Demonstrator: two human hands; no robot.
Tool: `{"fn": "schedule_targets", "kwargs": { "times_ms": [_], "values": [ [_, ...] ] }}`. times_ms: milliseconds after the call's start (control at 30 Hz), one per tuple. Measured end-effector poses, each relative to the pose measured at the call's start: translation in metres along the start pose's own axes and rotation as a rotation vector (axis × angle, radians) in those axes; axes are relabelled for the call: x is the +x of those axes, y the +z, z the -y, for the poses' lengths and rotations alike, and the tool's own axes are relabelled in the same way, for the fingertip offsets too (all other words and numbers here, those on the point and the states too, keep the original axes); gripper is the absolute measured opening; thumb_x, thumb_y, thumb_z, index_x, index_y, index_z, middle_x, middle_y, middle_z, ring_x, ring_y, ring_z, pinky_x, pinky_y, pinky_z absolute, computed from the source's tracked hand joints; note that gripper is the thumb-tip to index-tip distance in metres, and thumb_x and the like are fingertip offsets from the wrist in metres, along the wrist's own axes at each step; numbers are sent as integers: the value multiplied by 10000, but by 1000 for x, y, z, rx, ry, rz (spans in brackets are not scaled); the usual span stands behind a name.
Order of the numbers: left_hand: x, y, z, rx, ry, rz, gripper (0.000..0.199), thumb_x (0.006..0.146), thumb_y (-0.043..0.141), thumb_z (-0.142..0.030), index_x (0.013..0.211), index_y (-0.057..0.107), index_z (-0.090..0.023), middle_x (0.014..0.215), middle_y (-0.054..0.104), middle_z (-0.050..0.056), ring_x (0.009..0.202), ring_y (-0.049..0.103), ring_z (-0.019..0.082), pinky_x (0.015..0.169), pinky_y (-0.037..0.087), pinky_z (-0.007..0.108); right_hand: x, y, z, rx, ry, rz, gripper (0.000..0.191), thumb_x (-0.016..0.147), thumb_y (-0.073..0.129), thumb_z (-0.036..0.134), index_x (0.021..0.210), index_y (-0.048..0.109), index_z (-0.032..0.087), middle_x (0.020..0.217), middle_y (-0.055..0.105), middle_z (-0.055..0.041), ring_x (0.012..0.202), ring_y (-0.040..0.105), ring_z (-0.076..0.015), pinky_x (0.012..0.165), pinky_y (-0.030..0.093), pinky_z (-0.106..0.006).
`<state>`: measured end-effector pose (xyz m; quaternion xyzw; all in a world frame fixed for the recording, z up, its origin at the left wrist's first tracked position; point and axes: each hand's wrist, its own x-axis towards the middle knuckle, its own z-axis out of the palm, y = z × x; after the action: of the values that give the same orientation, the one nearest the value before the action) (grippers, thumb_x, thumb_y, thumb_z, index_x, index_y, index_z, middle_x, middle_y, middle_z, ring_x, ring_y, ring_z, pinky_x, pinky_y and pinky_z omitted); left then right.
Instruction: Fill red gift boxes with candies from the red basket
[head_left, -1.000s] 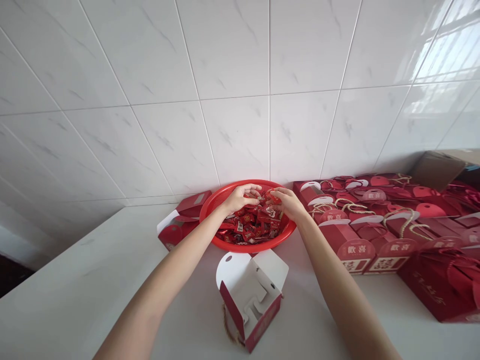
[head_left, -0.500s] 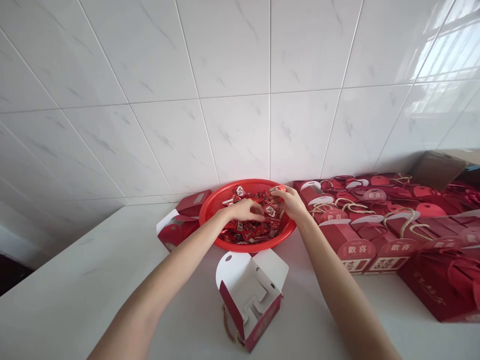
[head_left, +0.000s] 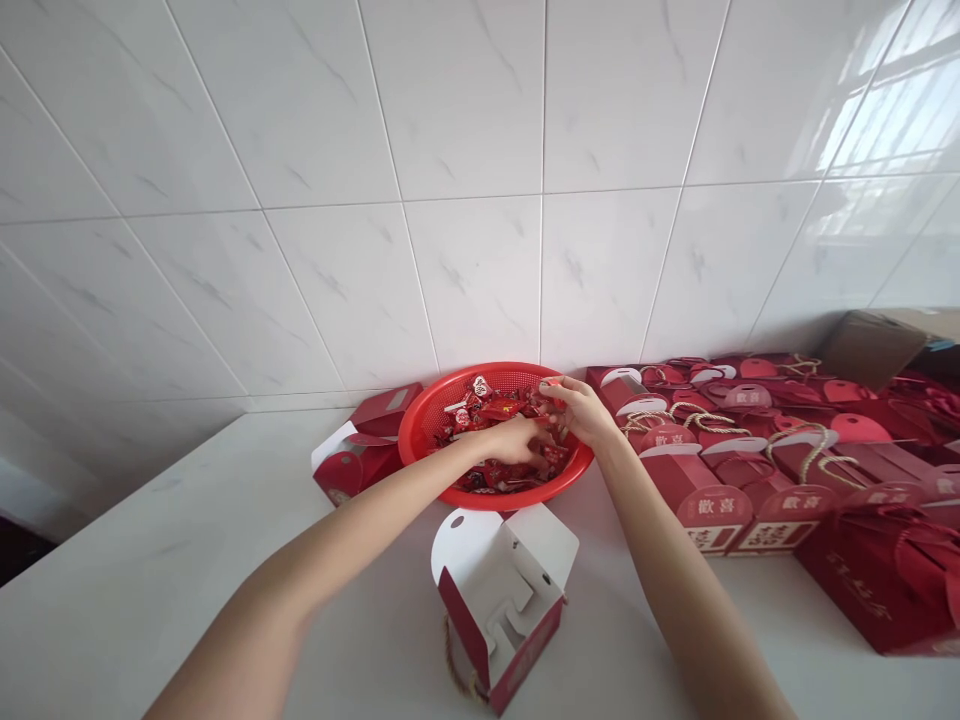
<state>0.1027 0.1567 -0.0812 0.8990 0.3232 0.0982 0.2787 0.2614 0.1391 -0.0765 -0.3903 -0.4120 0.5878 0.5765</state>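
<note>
A red plastic basket (head_left: 420,430) full of red-wrapped candies (head_left: 502,408) stands against the tiled wall. My left hand (head_left: 519,441) is down among the candies, fingers apart and curved, their tips partly hidden by wrappers. At the basket's right rim, my right hand (head_left: 581,408) is closed in a pinch on a small red-wrapped candy (head_left: 553,382). In front of the basket, between my forearms, is a dark red gift box (head_left: 529,650) with its white flaps spread and its white inside showing. A rope handle (head_left: 451,660) hangs at its left side.
Rows of red gift boxes (head_left: 716,505) with rope handles fill the right of the white counter (head_left: 202,540). A red box with a ribbon (head_left: 870,570) sits in front of them. Another red box (head_left: 356,460) lies left of the basket. A cardboard box (head_left: 862,345) is at far right.
My left hand has moved right and deeper among the candies, uncovering some on the left side of the basket. My right hand stays near the rim with its candy. The view has tilted slightly.
</note>
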Motion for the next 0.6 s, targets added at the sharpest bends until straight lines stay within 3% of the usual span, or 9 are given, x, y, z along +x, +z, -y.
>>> {"fn": "schedule_targets", "kwargs": {
  "times_ms": [100, 267, 600],
  "values": [
    [-5, -15, 8, -73, -16, -4, 156, 695, 758, -284, 617, 656, -197, 581, 606, -27, 577, 555, 161, 580, 401, 270, 1, -1, 1, 25, -9, -20, 184, 640, 771, 259, 773, 664, 191, 726, 687, -1, 543, 595, -107, 447, 449, -205],
    [-22, -35, 21, -207, -64, -167, 332, 725, 718, -491, 691, 638, -170, 652, 619, -11, 640, 567, 165, 625, 428, 280, 2, -2, 1, 33, 3, -10, 167, 655, 778, 287, 777, 695, 211, 757, 716, -25, 570, 598, -125, 476, 469, -222],
    [-32, -32, 24, -302, -60, -444, 345, 768, 684, -500, 661, 588, -186, 662, 549, -28, 681, 545, 158, 659, 429, 282, 0, 0, 0, 7, 10, 30, 261, 679, 796, 427, 783, 688, 213, 763, 710, -22, 613, 606, -140, 494, 474, -234]
  ]
}}
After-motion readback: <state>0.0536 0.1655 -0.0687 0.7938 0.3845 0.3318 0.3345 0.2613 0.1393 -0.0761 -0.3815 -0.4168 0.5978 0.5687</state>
